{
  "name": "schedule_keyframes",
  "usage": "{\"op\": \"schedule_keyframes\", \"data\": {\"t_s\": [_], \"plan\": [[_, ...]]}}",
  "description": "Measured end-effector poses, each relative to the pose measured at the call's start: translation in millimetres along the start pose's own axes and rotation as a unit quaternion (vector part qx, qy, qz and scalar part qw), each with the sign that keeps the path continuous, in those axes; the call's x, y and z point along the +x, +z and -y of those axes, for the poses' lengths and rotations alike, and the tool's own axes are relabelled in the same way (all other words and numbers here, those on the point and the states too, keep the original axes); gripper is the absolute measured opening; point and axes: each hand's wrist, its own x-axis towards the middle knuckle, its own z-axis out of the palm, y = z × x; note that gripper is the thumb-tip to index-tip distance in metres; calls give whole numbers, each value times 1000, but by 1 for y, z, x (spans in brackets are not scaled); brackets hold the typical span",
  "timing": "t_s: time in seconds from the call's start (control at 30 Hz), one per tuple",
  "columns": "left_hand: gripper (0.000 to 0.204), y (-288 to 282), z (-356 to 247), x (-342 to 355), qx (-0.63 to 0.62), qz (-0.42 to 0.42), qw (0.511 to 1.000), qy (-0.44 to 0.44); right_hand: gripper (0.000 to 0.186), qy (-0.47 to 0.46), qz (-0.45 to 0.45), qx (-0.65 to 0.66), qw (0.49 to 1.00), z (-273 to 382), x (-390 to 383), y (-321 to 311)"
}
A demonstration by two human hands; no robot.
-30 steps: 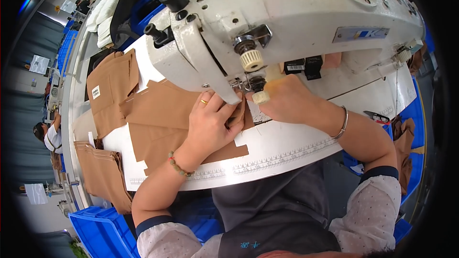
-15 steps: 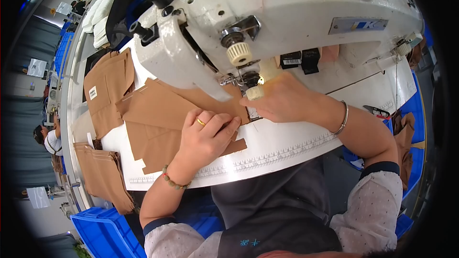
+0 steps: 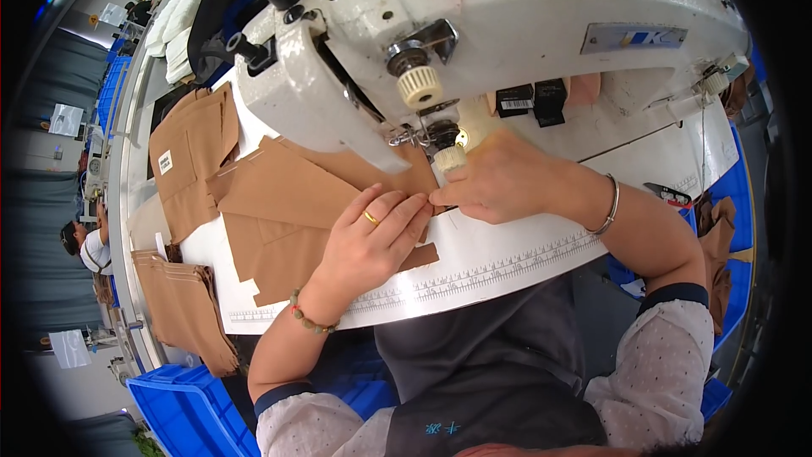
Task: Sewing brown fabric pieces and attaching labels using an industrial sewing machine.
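A tan fabric piece (image 3: 283,203) lies on the white sewing table (image 3: 507,258) under the head of a white sewing machine (image 3: 507,25). My left hand (image 3: 372,241), with a ring and a bead bracelet, presses flat on the fabric just in front of the needle. My right hand (image 3: 499,178), with a metal bangle at the wrist, pinches the fabric edge right beside the presser foot (image 3: 440,140). The fingertips of both hands meet at that edge. The needle itself is hidden behind the machine head.
More tan pieces are stacked at the far left of the table (image 3: 190,148) and hang off its left edge (image 3: 182,309). Blue plastic bins (image 3: 173,410) stand below left. Another person (image 3: 85,241) sits far left. A ruler strip (image 3: 474,275) runs along the table's front edge.
My left hand has slid toward the needle and now meets the right fingertips. The view has moved closer to the machine head.
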Motion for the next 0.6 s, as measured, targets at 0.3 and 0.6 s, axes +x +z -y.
{"op": "schedule_keyframes", "data": {"t_s": [0.3,0.6], "plan": [[37,5,11,-4,-157,-2,987,-42,21,-31,25,37,999,-1,-3,-4],[34,5,15,-12,-125,-6,992,-8,20,6,21,101,995,2,-2,3]]}}
